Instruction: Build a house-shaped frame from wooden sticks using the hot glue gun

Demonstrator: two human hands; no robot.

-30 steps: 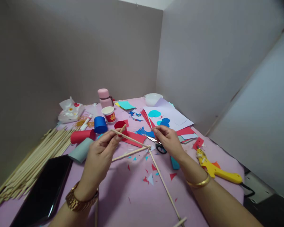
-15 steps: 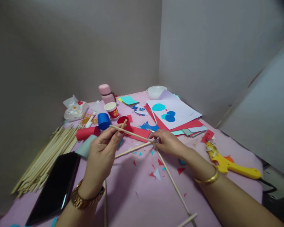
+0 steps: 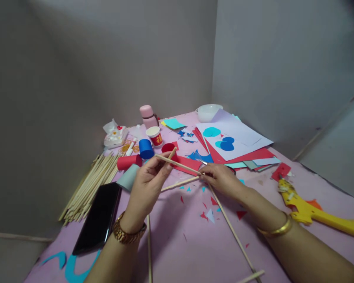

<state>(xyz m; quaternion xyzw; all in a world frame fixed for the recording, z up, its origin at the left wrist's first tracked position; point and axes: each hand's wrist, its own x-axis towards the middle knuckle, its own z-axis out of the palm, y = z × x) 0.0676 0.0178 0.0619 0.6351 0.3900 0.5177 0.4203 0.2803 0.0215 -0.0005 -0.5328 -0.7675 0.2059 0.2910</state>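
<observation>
My left hand (image 3: 149, 179), a gold watch on its wrist, pinches two thin wooden sticks where they cross near the fingertips. One of them, a pale wooden stick (image 3: 181, 165), slants across to my right hand (image 3: 221, 179). There my right fingers are closed around the corner where several sticks meet; the joint itself is partly hidden. From that corner a long stick (image 3: 230, 226) runs down toward me and crosses a short stick (image 3: 252, 276) at the bottom. Another stick (image 3: 149, 247) passes below my left wrist. Together the sticks form an open frame, its left part partly covered by my hand.
On the left lie a bundle of wooden sticks (image 3: 87, 188) and a black tablet-like device (image 3: 98, 216). A yellow glue gun (image 3: 309, 210) rests at right. Behind are a paper cup (image 3: 155, 137), pink flask (image 3: 149, 117), white bowl (image 3: 208, 114), paper sheets (image 3: 242, 135) and rolled paper tubes (image 3: 146, 149).
The view has turned left, so everything appears farther right. Both hands keep their grip on the sticks, with little movement relative to the table.
</observation>
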